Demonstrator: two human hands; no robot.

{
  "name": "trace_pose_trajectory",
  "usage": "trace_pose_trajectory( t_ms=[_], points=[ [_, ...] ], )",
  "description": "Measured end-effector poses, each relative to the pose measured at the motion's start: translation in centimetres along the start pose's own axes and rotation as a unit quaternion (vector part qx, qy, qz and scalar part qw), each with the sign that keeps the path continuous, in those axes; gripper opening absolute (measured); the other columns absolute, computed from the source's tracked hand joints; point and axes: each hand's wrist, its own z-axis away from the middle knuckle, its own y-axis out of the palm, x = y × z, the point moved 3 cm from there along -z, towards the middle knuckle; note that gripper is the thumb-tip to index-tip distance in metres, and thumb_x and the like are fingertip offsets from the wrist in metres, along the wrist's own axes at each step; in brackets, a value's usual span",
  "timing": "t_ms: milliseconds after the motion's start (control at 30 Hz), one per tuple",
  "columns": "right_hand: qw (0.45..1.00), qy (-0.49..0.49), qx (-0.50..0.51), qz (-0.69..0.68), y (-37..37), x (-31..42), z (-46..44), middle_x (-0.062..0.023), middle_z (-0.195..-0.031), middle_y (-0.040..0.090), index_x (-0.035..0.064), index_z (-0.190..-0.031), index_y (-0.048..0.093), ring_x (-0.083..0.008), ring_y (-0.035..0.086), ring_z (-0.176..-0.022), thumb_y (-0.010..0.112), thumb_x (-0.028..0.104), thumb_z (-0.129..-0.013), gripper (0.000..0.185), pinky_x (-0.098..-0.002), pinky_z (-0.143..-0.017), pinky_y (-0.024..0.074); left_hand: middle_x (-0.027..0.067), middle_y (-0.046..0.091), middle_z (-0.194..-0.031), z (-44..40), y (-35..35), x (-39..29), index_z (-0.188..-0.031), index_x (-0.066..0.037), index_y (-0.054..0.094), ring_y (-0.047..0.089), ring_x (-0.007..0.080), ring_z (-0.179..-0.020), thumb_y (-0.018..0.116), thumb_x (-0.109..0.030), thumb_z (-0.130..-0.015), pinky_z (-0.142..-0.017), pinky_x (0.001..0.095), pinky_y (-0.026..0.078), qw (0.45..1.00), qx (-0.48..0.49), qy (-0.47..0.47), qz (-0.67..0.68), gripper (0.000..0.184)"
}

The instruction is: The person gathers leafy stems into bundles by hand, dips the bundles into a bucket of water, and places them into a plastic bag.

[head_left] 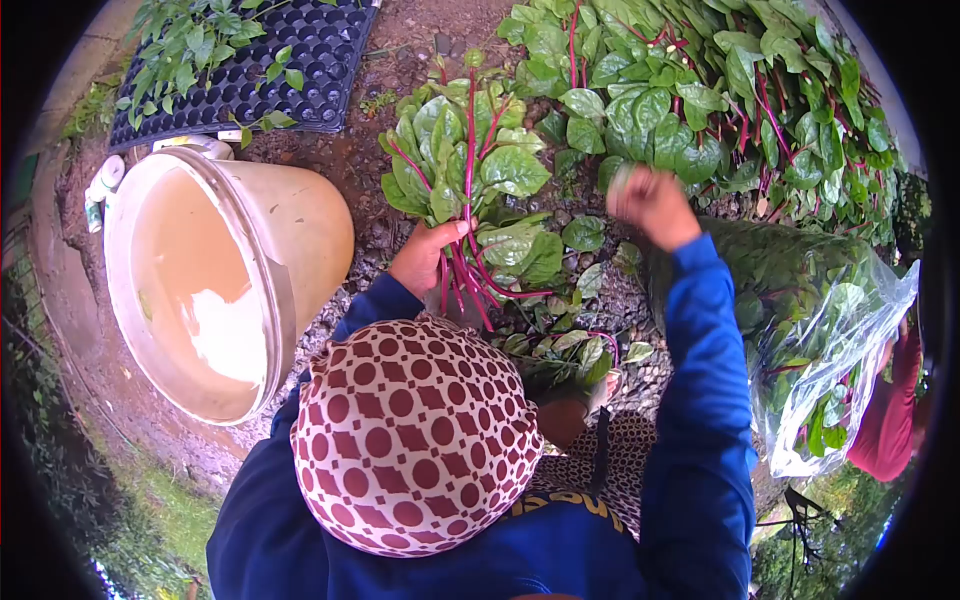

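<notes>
My left hand [428, 258] is closed around the lower stems of a bunch of leafy greens [470, 150], which has purple-red stalks and broad glossy leaves like Malabar spinach. The leaves point away from me, and the cut stalk ends stick out below my thumb. To the right, my right hand [657, 208] is raised near the front edge of a large heap of the same greens [690, 110]. Motion smears its fingers, so I cannot make out whether they hold anything. Some loose leaves and stalks [570, 350] lie on the ground between my arms.
A large pale bucket [315, 225] of cloudy water is tilted at the left. Behind it lies a black seedling tray [310, 60] with green plants over it. At right is a clear plastic bag [790, 400] with greens inside. Someone's red sleeve [895, 410] shows beyond it.
</notes>
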Motion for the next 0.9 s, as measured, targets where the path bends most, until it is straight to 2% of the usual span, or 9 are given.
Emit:
trace_pose_trajectory(
  t_ms=[33,67,133,267,300,500,700,800,900],
  points=[
    [0.968,0.099,0.19,0.132,0.9,-1.0,3.1,-0.0068,-0.078,0.066,0.0021,-0.081,0.064,-0.0159,0.06,-0.071,0.074,0.015,-0.073,0.018,-0.0282,-0.072,0.0481,0.004,0.059,-0.104,-0.1,-0.3,-0.3,-0.115,-0.004,0.053,0.056,0.015,-0.096,0.062,-0.011,-0.081,-0.088,0.0314,0.043,1.0,-0.011,-0.006,-0.001,0.036],
    [0.885,0.078,0.356,0.291,2.5,0.2,5.8,-0.0096,-0.085,0.069,-0.0009,-0.098,0.065,-0.0207,0.065,-0.073,0.074,0.019,-0.074,0.033,-0.0319,-0.075,0.0502,0.0047,0.06,-0.103,-0.6,-1.0,-0.2,-0.115,-0.003,0.053,0.057,0.0158,-0.096,0.061,-0.01,-0.081,-0.088,0.0322,0.045,1.0,-0.006,0.015,-0.005,0.036],
    [0.813,0.162,0.39,0.401,4.1,0.5,8.9,-0.0128,-0.083,0.069,0.0016,-0.103,0.065,-0.022,0.066,-0.077,0.075,0.02,-0.073,0.036,-0.0341,-0.073,0.0509,0.0051,0.06,-0.103,-0.3,-1.0,-0.9,-0.115,-0.003,0.053,0.058,0.0163,-0.095,0.061,-0.01,-0.081,-0.087,0.0327,0.046,1.0,-0.006,0.013,0.021,0.036],
    [0.956,0.055,0.069,0.279,1.3,4.8,6.5,-0.0158,-0.087,0.067,0.0022,-0.093,0.067,-0.0314,0.065,-0.079,0.071,0.017,-0.073,0.026,-0.036,-0.073,0.0509,0.0062,0.06,-0.103,-0.4,-1.2,-0.3,-0.115,-0.002,0.053,0.059,0.0175,-0.094,0.061,-0.009,-0.081,-0.087,0.0332,0.047,0.998,-0.008,-0.02,0.054,0.035],
    [0.949,-0.034,-0.007,0.315,0.6,5.2,5.3,-0.0148,-0.087,0.067,0.0022,-0.091,0.067,-0.0298,0.065,-0.078,0.069,0.014,-0.074,0.021,-0.0357,-0.072,0.051,0.0062,0.06,-0.104,-0.5,-1.1,-0.2,-0.115,-0.002,0.054,0.059,0.0176,-0.094,0.061,-0.008,-0.081,-0.087,0.0331,0.046,0.998,-0.012,-0.025,0.058,0.035],
    [0.912,-0.226,-0.199,0.278,0.6,14.1,-1.2,-0.0088,-0.086,0.066,0.0063,-0.087,0.068,-0.0261,0.063,-0.08,0.068,0.009,-0.075,0.012,-0.0342,-0.073,0.0496,0.0053,0.06,-0.105,0.6,1.4,-1.8,-0.117,-0.001,0.052,0.058,0.0167,-0.094,0.064,-0.012,-0.083,-0.088,0.0323,0.045,0.98,0.051,0.048,-0.189,0.038],
    [0.821,-0.379,-0.168,0.391,2.9,17.5,-5.1,-0.0061,-0.09,0.065,0.011,-0.089,0.068,-0.0277,0.059,-0.086,0.067,0.017,-0.075,0.015,-0.037,-0.079,0.0486,0.0045,0.06,-0.105,0.7,2.5,-1.5,-0.117,0.0,0.053,0.057,0.0157,-0.095,0.067,-0.006,-0.08,-0.088,0.0305,0.044,0.974,0.107,0.03,-0.196,0.04],
    [0.859,-0.12,-0.078,0.492,4.3,16.3,-6.2,-0.0094,-0.091,0.065,0.0096,-0.087,0.067,-0.0286,0.061,-0.084,0.07,0.024,-0.074,0.02,-0.0382,-0.078,0.0483,0.0049,0.06,-0.105,0.8,2.9,-1.3,-0.118,0.0,0.052,0.057,0.0154,-0.095,0.064,-0.004,-0.082,-0.088,0.0299,0.044,0.964,0.104,0.042,-0.24,0.038],
    [0.855,-0.057,-0.059,0.512,5.2,14.7,-6.5,-0.0118,-0.084,0.066,0.0088,-0.083,0.066,-0.0311,0.062,-0.079,0.071,0.031,-0.072,0.026,-0.0413,-0.074,0.0489,0.0048,0.06,-0.105,0.8,3.6,-1.6,-0.118,0.0,0.052,0.057,0.0146,-0.095,0.065,-0.004,-0.081,-0.087,0.0296,0.044,0.963,0.104,0.045,-0.243,0.038]
  ],
)
